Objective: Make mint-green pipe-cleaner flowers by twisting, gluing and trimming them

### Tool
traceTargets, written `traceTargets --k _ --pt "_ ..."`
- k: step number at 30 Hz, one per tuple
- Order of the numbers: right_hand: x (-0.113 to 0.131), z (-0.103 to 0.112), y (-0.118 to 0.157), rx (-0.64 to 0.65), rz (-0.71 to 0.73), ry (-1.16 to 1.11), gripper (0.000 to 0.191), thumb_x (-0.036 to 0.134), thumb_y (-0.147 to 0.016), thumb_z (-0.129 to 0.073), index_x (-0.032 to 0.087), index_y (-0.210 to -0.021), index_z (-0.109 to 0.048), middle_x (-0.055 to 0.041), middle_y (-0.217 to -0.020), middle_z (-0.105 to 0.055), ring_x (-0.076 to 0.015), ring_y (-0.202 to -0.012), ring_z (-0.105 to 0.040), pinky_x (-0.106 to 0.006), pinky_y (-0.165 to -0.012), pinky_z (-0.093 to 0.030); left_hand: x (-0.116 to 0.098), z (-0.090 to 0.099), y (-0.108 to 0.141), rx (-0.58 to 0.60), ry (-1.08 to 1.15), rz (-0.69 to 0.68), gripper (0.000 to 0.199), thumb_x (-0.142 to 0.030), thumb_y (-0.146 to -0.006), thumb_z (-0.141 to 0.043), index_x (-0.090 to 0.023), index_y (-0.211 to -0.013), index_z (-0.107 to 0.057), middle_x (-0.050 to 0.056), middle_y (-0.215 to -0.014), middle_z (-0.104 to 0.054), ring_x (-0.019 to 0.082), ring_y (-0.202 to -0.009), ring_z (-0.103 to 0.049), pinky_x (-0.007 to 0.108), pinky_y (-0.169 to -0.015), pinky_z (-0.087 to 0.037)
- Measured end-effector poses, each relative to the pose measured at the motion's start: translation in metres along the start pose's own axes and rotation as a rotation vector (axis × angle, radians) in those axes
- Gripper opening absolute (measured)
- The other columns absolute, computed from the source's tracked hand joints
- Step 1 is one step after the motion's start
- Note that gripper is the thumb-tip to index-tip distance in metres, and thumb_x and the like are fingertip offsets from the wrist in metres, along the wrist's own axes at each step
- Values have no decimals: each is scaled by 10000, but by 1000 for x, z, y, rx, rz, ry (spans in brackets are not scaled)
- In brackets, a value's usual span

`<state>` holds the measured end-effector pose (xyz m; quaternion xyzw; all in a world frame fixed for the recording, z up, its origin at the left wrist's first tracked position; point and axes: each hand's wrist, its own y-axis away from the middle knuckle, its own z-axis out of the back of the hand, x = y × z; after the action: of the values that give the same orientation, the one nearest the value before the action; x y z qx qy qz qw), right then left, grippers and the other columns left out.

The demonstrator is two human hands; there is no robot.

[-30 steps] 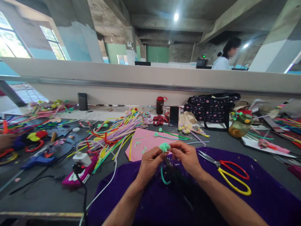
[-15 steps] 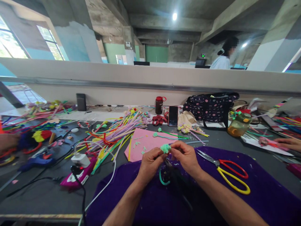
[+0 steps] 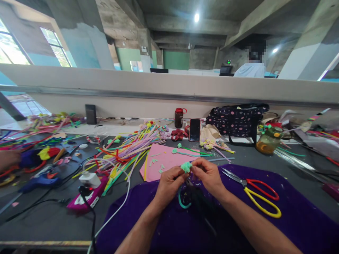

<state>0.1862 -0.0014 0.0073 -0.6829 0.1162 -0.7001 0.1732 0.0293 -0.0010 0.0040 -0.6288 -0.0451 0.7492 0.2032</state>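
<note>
My left hand [image 3: 171, 181] pinches the underside of a fluffy mint-green pipe-cleaner flower [image 3: 186, 167], its fingers closed. From the other side, the closed fingertips of my right hand [image 3: 208, 173] grip the same flower at its right edge. Below the hands a green pipe cleaner [image 3: 183, 201] curls in a hook over the purple cloth [image 3: 132, 218]; whether it joins the flower is hidden. Behind the hands lies a pink sheet [image 3: 150, 165] with small green snippets on it. Scissors [image 3: 251, 190] with one red and one yellow handle rest on the cloth, right of my right hand.
A heap of coloured pipe cleaners [image 3: 137, 141] lies left of the pink sheet. Nearer are a pink power strip [image 3: 86, 201] with cables and a blue glue gun [image 3: 41, 181]. A phone [image 3: 195, 130], bottle [image 3: 179, 118], bag [image 3: 238, 121] and jar [image 3: 267, 141] line the back. A co-worker's hand [image 3: 9, 160] shows at left.
My hands and the flower have hardly moved. At the right edge, another person's hand with a pink item and a white sheet have left the view. The person beyond the partition has turned away.
</note>
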Motion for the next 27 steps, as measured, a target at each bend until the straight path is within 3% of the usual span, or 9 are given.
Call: traceTargets --k 3,7,14,17,20,24,27 --pt "2 0 0 10 -16 -35 129 290 -765 -603 166 -797 -615 29 -626 -581 -64 -474 -500 -170 -453 -396 0 2 -1 11 35 19 240 -320 -714 -590 -146 -551 -566 -8 -585 -484 116 -605 -430 224 -583 -336" --pt "1 -1 1 6 -53 -77 151 297 -769 -594 172 -854 -606 12 -713 -609 -66 -494 -508 -178 -464 -398 2 5 -2 -71 174 128 294 -330 -694 -632 -135 -508 -516 -38 -528 -385 73 -523 -350 199 -503 -277" --pt "-6 -7 5 99 -104 -48 149 289 -781 -570 154 -720 -586 40 -545 -519 -76 -469 -478 -187 -464 -376 5 11 0 -26 580 429 266 -399 -668 -651 -142 -735 -636 -27 -522 -515 37 -367 -354 179 -364 -164" --pt "-11 -12 9 257 -157 -64 222 310 -797 -538 144 -653 -565 29 -556 -509 -76 -466 -464 -190 -454 -366 6 11 -1 -70 666 414 256 -391 -649 -670 -144 -711 -645 -29 -525 -518 31 -379 -369 169 -361 -173" --pt "-14 -21 15 391 -203 -78 175 311 -783 -550 144 -739 -583 30 -583 -508 -75 -458 -463 -194 -453 -369 7 9 -2 -103 656 374 221 -350 -646 -684 -134 -680 -655 -28 -557 -515 22 -416 -366 161 -380 -199" --pt "-13 -29 19 412 -198 -16 180 293 -790 -531 153 -676 -530 44 -533 -475 -75 -435 -454 -186 -433 -338 8 6 -3 -50 568 330 204 -310 -639 -697 -109 -646 -663 -30 -543 -475 22 -448 -352 161 -408 -230" --pt "-12 -28 19 415 -190 29 221 277 -808 -499 165 -619 -476 50 -497 -460 -77 -432 -454 -185 -436 -337 9 6 -4 -22 550 390 240 -348 -637 -691 -115 -690 -670 -27 -533 -487 21 -418 -326 166 -379 -190"
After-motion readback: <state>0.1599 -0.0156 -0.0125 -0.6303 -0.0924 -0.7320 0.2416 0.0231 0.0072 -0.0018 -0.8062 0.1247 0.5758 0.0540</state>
